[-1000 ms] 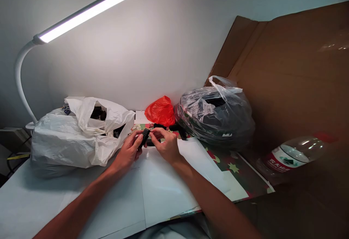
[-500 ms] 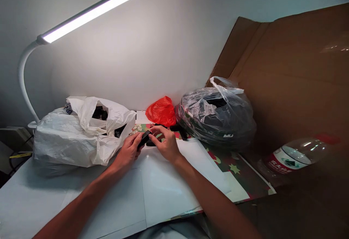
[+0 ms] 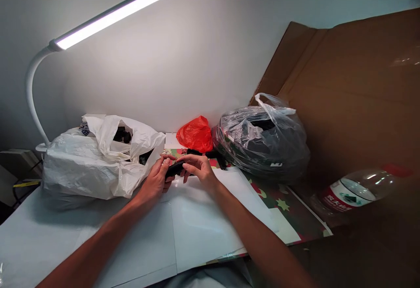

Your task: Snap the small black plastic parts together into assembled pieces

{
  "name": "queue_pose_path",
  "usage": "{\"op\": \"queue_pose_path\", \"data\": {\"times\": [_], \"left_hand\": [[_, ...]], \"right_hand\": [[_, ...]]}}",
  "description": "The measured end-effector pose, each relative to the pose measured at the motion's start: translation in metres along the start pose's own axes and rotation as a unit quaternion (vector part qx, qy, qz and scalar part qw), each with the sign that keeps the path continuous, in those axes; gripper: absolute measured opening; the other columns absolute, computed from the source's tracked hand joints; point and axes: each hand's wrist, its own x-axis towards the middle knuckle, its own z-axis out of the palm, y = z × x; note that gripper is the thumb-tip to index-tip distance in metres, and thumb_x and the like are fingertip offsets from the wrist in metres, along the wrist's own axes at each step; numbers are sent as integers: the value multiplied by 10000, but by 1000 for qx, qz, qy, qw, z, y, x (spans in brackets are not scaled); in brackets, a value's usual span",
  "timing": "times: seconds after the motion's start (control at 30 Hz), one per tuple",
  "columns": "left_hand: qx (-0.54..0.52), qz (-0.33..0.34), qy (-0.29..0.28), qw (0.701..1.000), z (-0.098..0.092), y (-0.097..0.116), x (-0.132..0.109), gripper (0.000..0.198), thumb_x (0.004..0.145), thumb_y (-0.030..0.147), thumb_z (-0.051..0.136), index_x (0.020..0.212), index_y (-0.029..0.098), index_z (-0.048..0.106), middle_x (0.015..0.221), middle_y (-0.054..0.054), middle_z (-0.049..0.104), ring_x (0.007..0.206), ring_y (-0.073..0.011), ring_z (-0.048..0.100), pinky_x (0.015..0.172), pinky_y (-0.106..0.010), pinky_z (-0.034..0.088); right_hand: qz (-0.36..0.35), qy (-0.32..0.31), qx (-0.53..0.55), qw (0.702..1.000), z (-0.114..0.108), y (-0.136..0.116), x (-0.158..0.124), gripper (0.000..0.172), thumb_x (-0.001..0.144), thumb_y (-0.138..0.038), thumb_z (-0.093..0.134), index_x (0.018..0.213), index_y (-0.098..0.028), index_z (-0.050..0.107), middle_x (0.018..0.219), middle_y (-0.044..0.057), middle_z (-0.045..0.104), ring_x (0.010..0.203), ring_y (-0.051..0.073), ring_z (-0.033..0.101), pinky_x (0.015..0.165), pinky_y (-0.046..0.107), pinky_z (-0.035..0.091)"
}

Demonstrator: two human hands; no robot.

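Both hands meet over the white sheets (image 3: 193, 218) on the table. My left hand (image 3: 156, 179) is closed round one end of a small black part (image 3: 173, 169). My right hand (image 3: 198, 170) pinches the other end with thumb and fingertips. The part lies nearly flat between them, just above the paper. More small black pieces (image 3: 197, 152) lie on the patterned cloth right behind my hands.
A white plastic bag (image 3: 88, 165) sits at the left, a small red bag (image 3: 194, 134) at the back, a clear bag of dark items (image 3: 262, 139) at the right. Brown cardboard (image 3: 354, 86) leans on the right, with a water bottle (image 3: 354, 191) before it. A lamp bar (image 3: 131, 8) hangs overhead.
The black part has tipped from upright to nearly flat between my fingers. Both hands stayed in the same place; the view shifted slightly.
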Motion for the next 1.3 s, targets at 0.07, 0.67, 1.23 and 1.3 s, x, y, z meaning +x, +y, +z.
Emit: {"op": "queue_pose_path", "data": {"times": [0.07, 0.67, 1.23, 1.3], "left_hand": [[-5, 3, 0, 1000, 1, 1, -1, 438, 984, 687, 474, 1115, 272, 524, 587, 103, 336, 426, -72, 208, 423, -169, 140], [41, 117, 1, 992, 1, -6, 0, 495, 971, 738, 487, 956, 249, 563, 576, 82, 295, 450, -103, 252, 432, -228, 172], [78, 117, -38, 989, 1, -1, -1, 482, 891, 671, 681, 955, 201, 593, 534, 79, 523, 398, -66, 405, 379, -173, 298], [75, 118, -44, 989, 0, -1, -2, 469, 900, 659, 679, 937, 199, 599, 548, 74, 537, 389, -65, 418, 372, -178, 307]], "right_hand": [[-1, -6, 10, 1000, 1, -1, -1, 416, 791, -537, 825, 1020, -191, 797, 793, 35, 721, 656, 176, 662, 528, 296, 607], [-36, 17, 19, 999, -3, 9, 0, 387, 845, -484, 839, 1013, -136, 818, 657, 22, 716, 531, 154, 666, 539, 305, 624], [-60, 6, 17, 998, -1, 15, 4, 339, 912, -465, 794, 1072, -167, 817, 678, -3, 696, 491, 112, 622, 488, 256, 555], [-59, 8, 9, 998, 0, 14, 3, 322, 916, -453, 792, 1064, -170, 824, 668, -6, 692, 488, 111, 618, 497, 259, 552]]}}
